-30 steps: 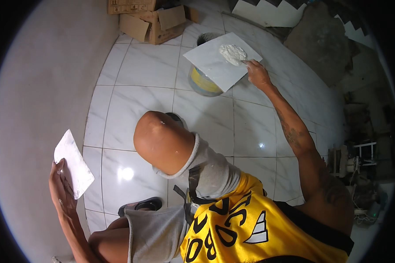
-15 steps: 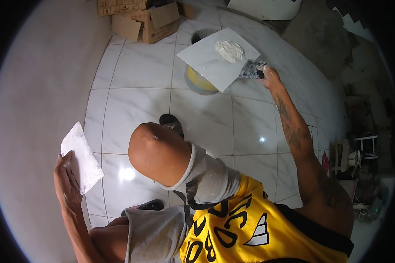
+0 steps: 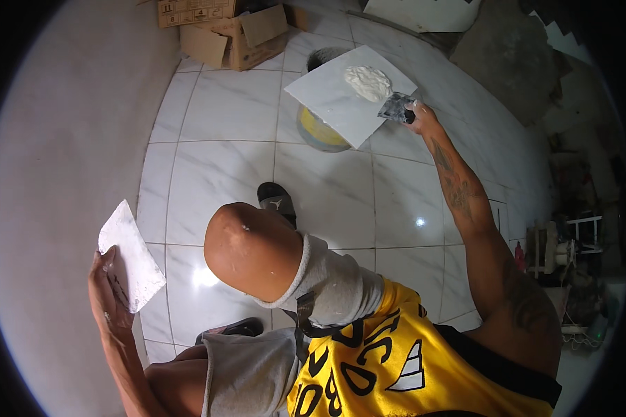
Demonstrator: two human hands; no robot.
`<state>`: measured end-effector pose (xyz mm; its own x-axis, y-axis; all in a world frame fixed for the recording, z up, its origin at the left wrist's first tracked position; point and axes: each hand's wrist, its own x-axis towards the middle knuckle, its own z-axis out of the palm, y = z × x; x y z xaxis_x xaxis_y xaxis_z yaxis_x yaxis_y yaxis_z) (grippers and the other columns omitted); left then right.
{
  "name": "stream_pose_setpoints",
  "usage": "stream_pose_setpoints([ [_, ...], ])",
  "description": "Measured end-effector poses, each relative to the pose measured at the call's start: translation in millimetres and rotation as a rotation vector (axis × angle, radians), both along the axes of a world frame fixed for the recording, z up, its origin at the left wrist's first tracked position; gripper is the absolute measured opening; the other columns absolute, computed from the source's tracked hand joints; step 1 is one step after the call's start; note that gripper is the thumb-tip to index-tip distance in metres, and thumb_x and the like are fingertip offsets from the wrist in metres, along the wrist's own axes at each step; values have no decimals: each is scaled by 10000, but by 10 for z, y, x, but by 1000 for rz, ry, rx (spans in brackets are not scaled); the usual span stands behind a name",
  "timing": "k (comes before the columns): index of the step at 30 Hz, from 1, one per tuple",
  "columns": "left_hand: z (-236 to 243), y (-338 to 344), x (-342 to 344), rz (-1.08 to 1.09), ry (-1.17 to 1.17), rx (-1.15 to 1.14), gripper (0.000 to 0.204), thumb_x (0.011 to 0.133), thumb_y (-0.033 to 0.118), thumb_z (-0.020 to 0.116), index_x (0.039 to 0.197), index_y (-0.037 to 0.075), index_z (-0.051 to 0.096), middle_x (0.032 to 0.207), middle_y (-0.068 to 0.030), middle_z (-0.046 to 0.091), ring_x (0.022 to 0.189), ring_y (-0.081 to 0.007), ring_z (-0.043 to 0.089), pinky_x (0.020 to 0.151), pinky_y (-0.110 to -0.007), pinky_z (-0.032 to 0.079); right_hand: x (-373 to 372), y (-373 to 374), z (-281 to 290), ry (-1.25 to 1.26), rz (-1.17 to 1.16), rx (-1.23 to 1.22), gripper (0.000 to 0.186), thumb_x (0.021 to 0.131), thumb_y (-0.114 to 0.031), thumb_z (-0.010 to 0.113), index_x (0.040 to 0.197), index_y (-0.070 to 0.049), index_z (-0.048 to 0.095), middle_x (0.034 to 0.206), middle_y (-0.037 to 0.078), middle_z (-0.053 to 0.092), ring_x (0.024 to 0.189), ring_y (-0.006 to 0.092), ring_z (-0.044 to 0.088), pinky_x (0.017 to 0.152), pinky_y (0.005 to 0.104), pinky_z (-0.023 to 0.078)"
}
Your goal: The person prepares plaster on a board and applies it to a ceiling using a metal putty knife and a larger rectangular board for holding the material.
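My left hand [image 3: 108, 292] grips a white, smeared flat rectangular plate [image 3: 135, 260] beside the wall at the left. My right hand [image 3: 421, 118] is closed on a wide, dark scraper [image 3: 395, 106] streaked with white, at the right corner of a square white board [image 3: 327, 94]. A mound of white paste [image 3: 367, 82] lies on that board, right beside the scraper. The board rests on top of a bucket [image 3: 316, 132] with a yellow patch, mostly hidden under it.
Open cardboard boxes [image 3: 233, 42] lie at the upper left beside the pale wall [image 3: 62, 174]. Pale cut panels [image 3: 421, 15] are at the upper right. A white frame and cluttered items [image 3: 563, 250] lie at the right edge. My knee and sandals are over the tiled floor [image 3: 327, 194].
My right hand has turned the scraper, whose blade now shows flat, and shifted a little. My left hand has moved slightly right with the plate. My knee has lowered a little.
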<state>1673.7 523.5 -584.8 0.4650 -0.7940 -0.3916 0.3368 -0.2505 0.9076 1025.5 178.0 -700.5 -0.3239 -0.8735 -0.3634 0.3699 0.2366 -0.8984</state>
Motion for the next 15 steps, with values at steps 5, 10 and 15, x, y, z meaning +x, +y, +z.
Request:
stream_pose_setpoints([
  [5, 56, -6, -52, 14, -18, 29, 379, 914, 244, 593, 1191, -11, 560, 955, -69, 618, 780, -170, 629, 691, -311, 533, 357, -95, 15, -63, -15, 34, 359, 882, 6, 580, 1231, -13, 500, 1251, 163, 554, 1125, 357, 600, 996, 616, 463],
  [10, 100, -7, -77, -10, -40, 10, 348, 912, 241, 596, 1163, 1, 568, 918, -60, 624, 724, -154, 636, 647, -296, 537, 587, -33, 33, -161, 0, 15, 352, 921, 8, 532, 1266, 15, 466, 1301, 197, 533, 1218, 375, 536, 1040, 621, 430],
  [15, 148, -49, -171, -29, -2, -5, 331, 917, 242, 587, 1153, 11, 564, 898, -55, 623, 708, -156, 639, 630, -292, 536, 471, -44, -5, -273, -86, -41, 380, 954, 6, 499, 1328, 9, 431, 1367, 207, 487, 1267, 378, 493, 1064, 631, 404],
])
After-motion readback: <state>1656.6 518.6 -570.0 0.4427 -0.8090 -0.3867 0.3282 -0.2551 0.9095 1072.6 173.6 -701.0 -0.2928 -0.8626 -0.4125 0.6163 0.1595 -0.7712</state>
